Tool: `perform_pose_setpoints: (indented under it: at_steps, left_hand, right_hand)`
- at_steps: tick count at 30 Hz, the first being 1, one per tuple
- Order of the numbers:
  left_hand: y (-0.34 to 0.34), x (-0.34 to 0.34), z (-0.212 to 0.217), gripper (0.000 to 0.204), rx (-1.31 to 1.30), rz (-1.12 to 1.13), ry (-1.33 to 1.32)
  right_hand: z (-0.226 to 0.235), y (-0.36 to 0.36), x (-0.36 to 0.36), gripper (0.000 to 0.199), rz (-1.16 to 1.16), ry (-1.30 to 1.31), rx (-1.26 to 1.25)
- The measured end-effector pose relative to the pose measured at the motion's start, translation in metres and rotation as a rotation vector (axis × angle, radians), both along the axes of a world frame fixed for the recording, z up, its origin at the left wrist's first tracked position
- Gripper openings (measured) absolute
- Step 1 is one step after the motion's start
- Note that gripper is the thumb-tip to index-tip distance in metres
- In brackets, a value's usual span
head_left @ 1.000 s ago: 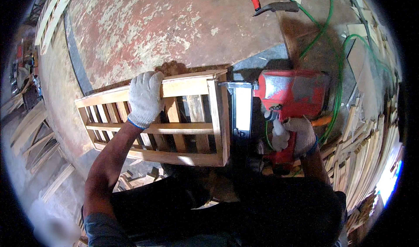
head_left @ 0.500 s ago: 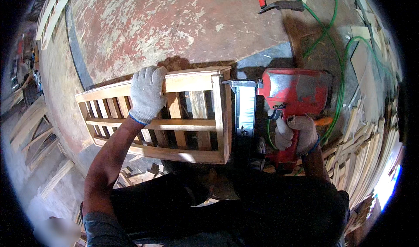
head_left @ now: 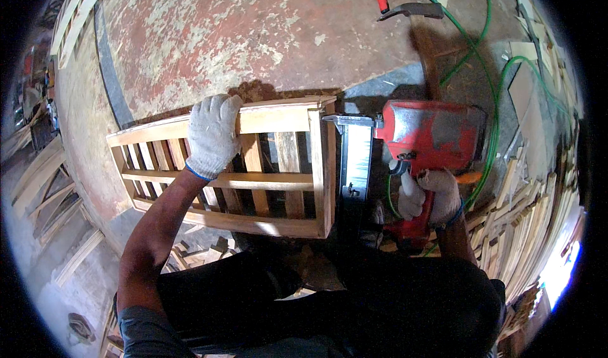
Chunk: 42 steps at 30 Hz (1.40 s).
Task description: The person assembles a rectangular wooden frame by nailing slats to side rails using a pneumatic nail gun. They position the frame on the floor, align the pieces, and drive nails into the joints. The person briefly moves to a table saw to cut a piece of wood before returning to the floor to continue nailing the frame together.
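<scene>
A slatted wooden crate (head_left: pixel 278 182) lies across in front of me, with its open lattice facing up. My left hand (head_left: pixel 214 133), in a white knit glove, is closed over the crate's far rail. My right hand (head_left: pixel 434 196), also gloved, grips the handle of a red nail gun (head_left: pixel 430 133), with a finger by the trigger. The gun's nose points left and is at the crate's right end board, near its far corner. Whether the tip presses the wood or only comes close, I cannot tell.
A hammer (head_left: pixel 411 8) with a red handle lies on the worn floor (head_left: pixel 215 35) at the far right. A green air hose (head_left: pixel 491 98) loops behind the gun. Wooden strips (head_left: pixel 519 225) are piled at right, more offcuts (head_left: pixel 79 257) at left.
Hardly anything differs. The nail gun's body has shifted very slightly to the right; both hands keep their holds.
</scene>
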<state>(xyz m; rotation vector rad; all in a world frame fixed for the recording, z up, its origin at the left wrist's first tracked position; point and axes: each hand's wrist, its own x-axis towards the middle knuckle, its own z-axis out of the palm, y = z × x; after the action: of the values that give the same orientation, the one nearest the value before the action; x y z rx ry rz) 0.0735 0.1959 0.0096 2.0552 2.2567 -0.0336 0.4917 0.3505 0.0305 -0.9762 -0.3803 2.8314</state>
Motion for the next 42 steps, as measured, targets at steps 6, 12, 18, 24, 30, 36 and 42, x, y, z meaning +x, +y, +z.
perform_pose_setpoints:
  at_steps: [6, 12, 18, 24, 30, 36, 42]
  left_hand:
    - [0.002, 0.001, 0.002, 0.074, -0.011, 0.01, 0.0]
    - [0.0, 0.001, 0.001, 0.074, 0.02, 0.001, 0.005]
    - [0.0, -0.001, -0.002, 0.061, 0.053, -0.015, 0.014]
    - [-0.001, 0.001, -0.001, 0.066, 0.033, 0.013, 0.003]
    - [-0.001, 0.001, 0.0, 0.065, 0.012, 0.029, 0.008]
    - [-0.001, -0.004, 0.004, 0.07, -0.019, 0.003, 0.008]
    - [0.007, -0.008, 0.035, 0.084, -0.175, -0.085, -0.101]
  right_hand:
    - [0.007, 0.008, -0.006, 0.035, 0.036, 0.012, -0.012]
    - [0.003, 0.004, -0.005, 0.051, -0.042, 0.002, -0.068]
    - [-0.004, -0.003, 0.004, 0.049, -0.009, 0.012, -0.155]
    - [-0.001, 0.0, 0.0, 0.048, -0.016, 0.022, -0.093]
    - [0.002, 0.006, 0.002, 0.038, 0.019, 0.043, -0.101]
    - [0.008, 0.014, 0.022, 0.028, -0.097, -0.181, 0.151]
    - [0.011, 0.047, 0.079, 0.018, -0.419, -0.733, 0.417]
